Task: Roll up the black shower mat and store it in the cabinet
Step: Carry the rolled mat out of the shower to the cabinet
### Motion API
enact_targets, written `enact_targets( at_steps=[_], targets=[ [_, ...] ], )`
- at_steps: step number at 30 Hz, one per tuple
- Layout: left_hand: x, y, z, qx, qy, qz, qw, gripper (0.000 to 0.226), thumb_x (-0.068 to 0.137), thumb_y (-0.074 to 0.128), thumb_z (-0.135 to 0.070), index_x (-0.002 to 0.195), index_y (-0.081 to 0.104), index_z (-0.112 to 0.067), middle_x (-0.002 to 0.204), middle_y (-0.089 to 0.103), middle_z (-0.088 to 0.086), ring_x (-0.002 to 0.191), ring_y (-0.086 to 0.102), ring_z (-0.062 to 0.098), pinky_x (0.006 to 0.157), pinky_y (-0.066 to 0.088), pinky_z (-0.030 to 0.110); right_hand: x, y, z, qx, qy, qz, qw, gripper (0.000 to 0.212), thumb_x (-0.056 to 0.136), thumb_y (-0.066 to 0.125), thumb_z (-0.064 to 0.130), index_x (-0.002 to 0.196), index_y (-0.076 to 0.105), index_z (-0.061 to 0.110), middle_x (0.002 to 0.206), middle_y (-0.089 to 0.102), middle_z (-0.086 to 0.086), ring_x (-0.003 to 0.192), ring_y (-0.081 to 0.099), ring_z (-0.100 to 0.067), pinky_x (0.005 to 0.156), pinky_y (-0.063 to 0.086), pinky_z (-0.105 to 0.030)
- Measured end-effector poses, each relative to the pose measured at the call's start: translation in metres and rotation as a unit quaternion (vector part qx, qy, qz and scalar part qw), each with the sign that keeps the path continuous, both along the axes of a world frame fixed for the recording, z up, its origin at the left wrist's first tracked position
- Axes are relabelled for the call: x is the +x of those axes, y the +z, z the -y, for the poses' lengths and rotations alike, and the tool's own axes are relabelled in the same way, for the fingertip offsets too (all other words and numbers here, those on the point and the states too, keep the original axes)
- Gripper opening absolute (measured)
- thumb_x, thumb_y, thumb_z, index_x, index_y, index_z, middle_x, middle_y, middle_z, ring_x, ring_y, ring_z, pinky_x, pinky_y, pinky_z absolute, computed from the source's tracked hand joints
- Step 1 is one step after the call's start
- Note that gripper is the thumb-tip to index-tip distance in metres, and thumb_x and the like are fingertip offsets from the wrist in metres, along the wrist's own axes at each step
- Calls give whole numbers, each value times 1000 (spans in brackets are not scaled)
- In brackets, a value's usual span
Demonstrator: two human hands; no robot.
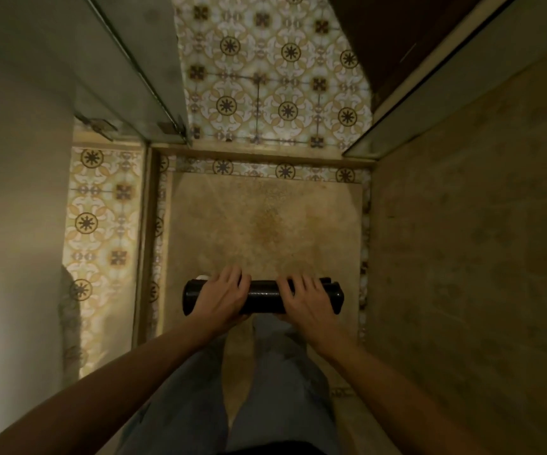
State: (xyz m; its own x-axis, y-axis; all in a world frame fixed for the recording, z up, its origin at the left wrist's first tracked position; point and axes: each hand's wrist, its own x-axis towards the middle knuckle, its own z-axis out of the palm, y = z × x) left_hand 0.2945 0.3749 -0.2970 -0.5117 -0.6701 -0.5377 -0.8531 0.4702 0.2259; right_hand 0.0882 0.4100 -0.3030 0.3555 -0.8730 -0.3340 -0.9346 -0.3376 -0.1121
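Beige shower floor [265, 224], edged by patterned tile [275, 77], is lying beneath the black mat [262, 297], fully rolled and held crosswise above jeans-clad legs, left hand [221, 298] and right hand [308, 305] each gripping it.

Under my fingers [232, 277] the mat [263, 298] is black; beyond them a plain beige shower floor [265, 218], then gold-and-white floral tiles [272, 77].

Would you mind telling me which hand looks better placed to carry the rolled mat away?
Probably left: the left hand wraps further around the rolled black mat; the right hand lies more on top.
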Motion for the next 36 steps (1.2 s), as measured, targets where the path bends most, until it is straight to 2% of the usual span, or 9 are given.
enact_targets(
  at_steps=[5,11,16,22,27,30,36],
  targets=[
    [-22,27,-4,8,5,4,1000,60,62,84,-43,106,61,-10,97,59,10,84,58,27,63,52,38,-19,24,-10,22,-18,4,1000,62,68,83,52,110,64,10,96,66,-11,81,62,-27,73,54,-38],
    [-52,53,29,-3,8,-8,1000,58,77,71,-46,121,51,-13,113,53,8,100,55,27,77,49,39,-48,54,21,21,-28,10,999,63,65,85,51,109,64,11,95,65,-10,81,61,-26,71,52,-37],
    [-68,65,70,-24,14,-7,1000,60,74,73,-48,118,52,-13,110,53,9,97,55,27,71,48,38,-66,67,69,22,-17,5,1000,60,73,79,50,115,59,11,101,62,-11,88,57,-27,77,48,-38],
    [-63,63,135,-31,69,-17,997,69,62,84,-45,115,55,-10,107,57,12,92,58,28,65,52,39,-67,68,162,46,39,-8,998,63,68,83,46,116,59,14,104,63,-11,90,58,-28,78,50,-39],
    [-59,54,226,-33,105,-27,994,70,75,73,-51,127,47,-13,117,52,9,103,53,27,79,48,38,-61,64,266,58,67,-12,996,66,71,81,48,121,55,14,111,61,-12,97,57,-29,83,50,-41],
    [-58,63,289,-40,98,-30,994,65,77,70,-51,125,48,-14,120,52,9,106,52,27,84,45,39,-60,72,326,56,64,-16,996,70,70,82,50,122,55,13,111,61,-12,98,57,-29,85,50,-40],
    [-52,91,414,-77,67,-40,994,63,76,73,-52,119,50,-13,115,53,8,103,51,26,77,43,36,-55,99,443,16,45,-17,999,69,63,85,51,114,60,12,100,63,-10,88,59,-28,76,50,-38]
  ],
)
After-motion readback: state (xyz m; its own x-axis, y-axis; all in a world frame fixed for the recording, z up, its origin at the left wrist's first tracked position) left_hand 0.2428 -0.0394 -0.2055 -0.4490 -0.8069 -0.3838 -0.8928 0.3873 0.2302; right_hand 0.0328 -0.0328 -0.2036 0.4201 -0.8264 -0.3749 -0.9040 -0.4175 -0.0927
